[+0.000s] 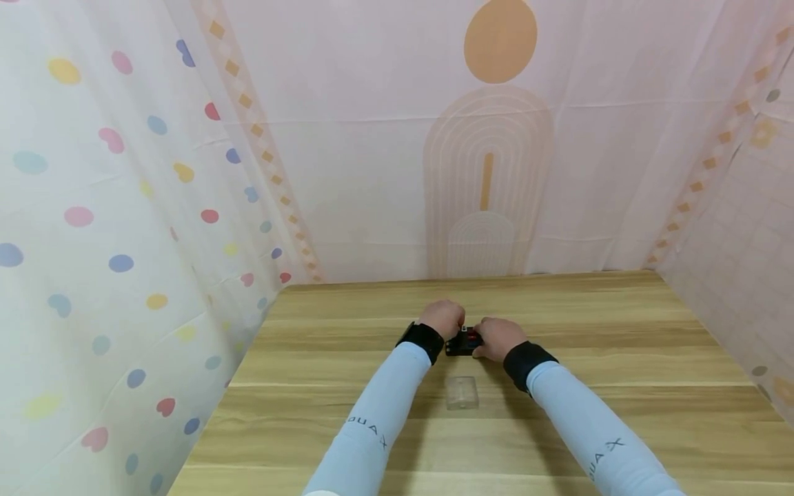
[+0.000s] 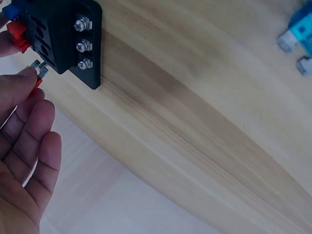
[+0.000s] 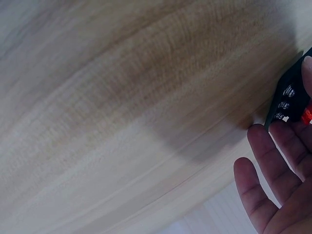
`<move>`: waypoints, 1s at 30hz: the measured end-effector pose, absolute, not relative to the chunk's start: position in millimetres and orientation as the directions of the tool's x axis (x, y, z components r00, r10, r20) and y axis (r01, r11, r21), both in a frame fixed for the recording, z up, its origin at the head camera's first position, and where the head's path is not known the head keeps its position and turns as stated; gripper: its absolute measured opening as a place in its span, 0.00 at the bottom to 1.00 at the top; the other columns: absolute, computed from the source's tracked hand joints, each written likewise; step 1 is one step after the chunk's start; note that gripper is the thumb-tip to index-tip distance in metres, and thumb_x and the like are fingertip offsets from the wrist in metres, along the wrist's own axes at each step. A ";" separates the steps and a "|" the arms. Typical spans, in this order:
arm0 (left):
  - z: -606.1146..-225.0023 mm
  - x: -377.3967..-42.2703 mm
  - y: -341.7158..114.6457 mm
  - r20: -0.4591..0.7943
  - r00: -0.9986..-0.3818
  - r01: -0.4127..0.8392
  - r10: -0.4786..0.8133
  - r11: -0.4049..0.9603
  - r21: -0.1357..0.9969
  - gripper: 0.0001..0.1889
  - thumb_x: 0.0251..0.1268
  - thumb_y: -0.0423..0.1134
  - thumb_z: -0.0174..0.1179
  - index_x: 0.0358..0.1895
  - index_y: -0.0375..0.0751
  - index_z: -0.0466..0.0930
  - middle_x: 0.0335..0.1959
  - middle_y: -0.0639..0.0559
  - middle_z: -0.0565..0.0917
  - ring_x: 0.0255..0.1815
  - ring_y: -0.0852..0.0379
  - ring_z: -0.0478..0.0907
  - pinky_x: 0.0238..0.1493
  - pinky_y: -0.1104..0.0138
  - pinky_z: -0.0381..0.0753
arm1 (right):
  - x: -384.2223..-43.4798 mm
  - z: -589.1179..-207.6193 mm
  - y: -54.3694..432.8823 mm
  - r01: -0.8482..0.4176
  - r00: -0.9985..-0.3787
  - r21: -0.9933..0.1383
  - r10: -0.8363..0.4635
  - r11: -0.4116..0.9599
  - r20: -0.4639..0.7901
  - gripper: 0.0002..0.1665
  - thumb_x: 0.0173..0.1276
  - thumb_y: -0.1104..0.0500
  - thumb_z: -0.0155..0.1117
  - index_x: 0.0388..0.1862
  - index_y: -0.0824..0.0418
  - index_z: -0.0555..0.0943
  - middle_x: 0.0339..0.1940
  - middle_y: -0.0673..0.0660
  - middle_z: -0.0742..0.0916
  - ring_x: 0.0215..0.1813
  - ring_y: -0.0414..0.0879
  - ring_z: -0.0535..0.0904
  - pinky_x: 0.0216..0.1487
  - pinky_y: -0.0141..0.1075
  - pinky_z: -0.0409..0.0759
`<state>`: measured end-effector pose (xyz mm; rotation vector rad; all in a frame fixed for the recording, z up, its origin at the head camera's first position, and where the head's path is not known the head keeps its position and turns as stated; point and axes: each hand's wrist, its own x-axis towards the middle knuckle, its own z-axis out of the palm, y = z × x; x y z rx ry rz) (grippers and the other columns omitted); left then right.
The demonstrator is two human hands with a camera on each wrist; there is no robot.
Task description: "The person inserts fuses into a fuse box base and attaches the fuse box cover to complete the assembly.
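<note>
A black fuse block [image 1: 460,344] sits on the wooden table between both hands. In the left wrist view it shows screw terminals [image 2: 84,46] along one side, and a red blade fuse [image 2: 18,36] and a blue fuse [image 2: 10,11] on top. My left hand [image 1: 443,318] pinches another red blade fuse [image 2: 37,84] between thumb and finger, its metal prongs close to the block's slots. Around the block's right end, my right hand [image 1: 500,337] grips with thumb and fingers; part of this grip is cut off in the right wrist view.
A clear plastic cover [image 1: 462,393] lies on the table [image 1: 347,406] nearer to me. A teal translucent piece [image 2: 303,31] shows at the left wrist view's edge. Patterned curtains [image 1: 366,172] hang behind the table and at both sides.
</note>
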<state>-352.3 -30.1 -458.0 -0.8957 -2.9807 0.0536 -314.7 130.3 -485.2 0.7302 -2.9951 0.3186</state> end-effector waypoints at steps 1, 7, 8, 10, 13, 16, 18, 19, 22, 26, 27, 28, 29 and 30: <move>-459.2 -352.5 -30.4 0.019 -0.834 0.550 0.551 0.834 -0.040 0.03 0.63 0.34 0.67 0.35 0.47 0.88 0.31 0.58 0.86 0.33 0.61 0.80 0.36 0.70 0.79 | -314.5 -485.0 130.0 -0.458 -0.889 -0.190 -0.449 0.869 0.088 0.21 0.56 0.51 0.79 0.42 0.63 0.86 0.31 0.53 0.83 0.31 0.45 0.78 0.38 0.43 0.80; -464.1 -354.3 -31.1 0.019 -0.834 0.551 0.552 0.834 -0.027 0.04 0.63 0.33 0.68 0.34 0.47 0.88 0.30 0.58 0.85 0.32 0.61 0.80 0.35 0.70 0.78 | -313.2 -485.3 128.6 -0.454 -0.891 -0.191 -0.448 0.870 0.080 0.24 0.57 0.51 0.78 0.47 0.64 0.85 0.33 0.54 0.83 0.31 0.45 0.78 0.37 0.42 0.80; -464.3 -354.3 -31.1 0.019 -0.834 0.552 0.552 0.834 -0.024 0.04 0.63 0.32 0.68 0.34 0.47 0.88 0.30 0.58 0.85 0.32 0.61 0.80 0.34 0.70 0.79 | -313.3 -485.5 128.7 -0.455 -0.890 -0.188 -0.448 0.870 0.081 0.25 0.57 0.51 0.78 0.47 0.65 0.85 0.33 0.54 0.83 0.31 0.44 0.77 0.36 0.42 0.80; -464.3 -354.6 -30.8 0.018 -0.834 0.551 0.551 0.834 -0.020 0.04 0.63 0.32 0.68 0.34 0.47 0.88 0.30 0.58 0.85 0.32 0.61 0.80 0.34 0.70 0.79 | -313.9 -486.1 129.1 -0.456 -0.890 -0.185 -0.448 0.870 0.086 0.24 0.57 0.51 0.78 0.46 0.64 0.85 0.32 0.54 0.83 0.30 0.44 0.76 0.35 0.41 0.79; -464.1 -353.7 -30.5 0.019 -0.831 0.555 0.555 0.831 -0.022 0.04 0.63 0.33 0.68 0.36 0.47 0.88 0.31 0.58 0.85 0.33 0.62 0.80 0.35 0.71 0.79 | -314.9 -487.0 129.8 -0.455 -0.891 -0.183 -0.445 0.872 0.092 0.23 0.56 0.51 0.78 0.45 0.64 0.86 0.31 0.53 0.83 0.29 0.43 0.76 0.35 0.41 0.79; -463.8 -352.0 -30.6 0.014 -0.830 0.557 0.557 0.830 -0.037 0.04 0.63 0.34 0.67 0.37 0.48 0.88 0.32 0.59 0.85 0.34 0.62 0.81 0.36 0.71 0.79 | -315.2 -487.1 130.2 -0.454 -0.891 -0.184 -0.444 0.872 0.093 0.23 0.56 0.51 0.78 0.45 0.64 0.86 0.32 0.53 0.83 0.30 0.44 0.77 0.35 0.41 0.79; -463.3 -350.4 -30.9 0.008 -0.832 0.554 0.555 0.831 -0.044 0.03 0.64 0.34 0.67 0.37 0.48 0.88 0.33 0.58 0.86 0.35 0.61 0.81 0.37 0.71 0.79 | -315.0 -486.8 130.2 -0.452 -0.892 -0.185 -0.443 0.873 0.090 0.24 0.56 0.51 0.78 0.46 0.64 0.86 0.33 0.54 0.84 0.32 0.45 0.79 0.36 0.42 0.80; -462.9 -349.5 -31.0 0.003 -0.834 0.552 0.552 0.833 -0.046 0.03 0.64 0.35 0.67 0.37 0.48 0.88 0.33 0.58 0.86 0.36 0.61 0.81 0.38 0.71 0.80 | -314.9 -486.8 130.2 -0.451 -0.893 -0.187 -0.442 0.873 0.088 0.24 0.56 0.51 0.78 0.47 0.64 0.86 0.33 0.54 0.84 0.32 0.46 0.79 0.37 0.42 0.80; -462.3 -347.6 -31.0 -0.002 -0.836 0.548 0.548 0.836 -0.043 0.03 0.64 0.35 0.67 0.38 0.47 0.88 0.34 0.58 0.86 0.37 0.60 0.81 0.39 0.70 0.80 | -314.7 -487.0 130.0 -0.449 -0.893 -0.189 -0.441 0.873 0.085 0.25 0.56 0.51 0.78 0.47 0.64 0.86 0.34 0.54 0.84 0.34 0.46 0.80 0.38 0.43 0.81; -462.0 -346.8 -30.5 0.002 -0.832 0.554 0.554 0.832 -0.030 0.03 0.64 0.34 0.67 0.37 0.46 0.88 0.34 0.57 0.86 0.37 0.60 0.82 0.40 0.70 0.80 | -314.7 -486.8 129.6 -0.450 -0.893 -0.185 -0.441 0.874 0.087 0.23 0.56 0.51 0.79 0.45 0.64 0.86 0.32 0.53 0.83 0.32 0.46 0.79 0.37 0.42 0.80; -462.0 -346.9 -30.4 0.004 -0.831 0.556 0.557 0.831 -0.025 0.03 0.64 0.34 0.67 0.37 0.46 0.89 0.34 0.56 0.86 0.37 0.60 0.82 0.40 0.70 0.80 | -314.5 -486.4 129.5 -0.449 -0.893 -0.185 -0.441 0.874 0.086 0.22 0.56 0.51 0.79 0.44 0.64 0.86 0.32 0.53 0.83 0.32 0.46 0.79 0.37 0.42 0.80; -462.4 -347.4 -30.4 0.005 -0.830 0.558 0.558 0.829 -0.020 0.03 0.64 0.33 0.67 0.37 0.46 0.89 0.34 0.56 0.86 0.37 0.60 0.82 0.39 0.70 0.80 | -314.5 -486.1 129.5 -0.449 -0.894 -0.186 -0.440 0.874 0.086 0.22 0.56 0.51 0.79 0.44 0.64 0.86 0.32 0.53 0.83 0.32 0.46 0.79 0.37 0.42 0.80; -463.0 -348.0 -30.5 0.006 -0.827 0.561 0.562 0.827 -0.020 0.03 0.63 0.33 0.67 0.37 0.46 0.89 0.34 0.56 0.86 0.37 0.60 0.82 0.39 0.70 0.80 | -314.2 -485.7 129.6 -0.448 -0.894 -0.187 -0.440 0.874 0.086 0.23 0.56 0.51 0.79 0.45 0.64 0.86 0.32 0.53 0.83 0.32 0.46 0.79 0.37 0.42 0.80; -463.7 -348.8 -30.7 0.008 -0.826 0.564 0.564 0.826 -0.019 0.03 0.63 0.33 0.67 0.37 0.46 0.89 0.34 0.57 0.87 0.37 0.60 0.82 0.40 0.70 0.80 | -314.1 -485.3 129.7 -0.447 -0.894 -0.189 -0.439 0.874 0.086 0.23 0.56 0.51 0.79 0.45 0.64 0.86 0.32 0.54 0.83 0.33 0.46 0.79 0.37 0.42 0.80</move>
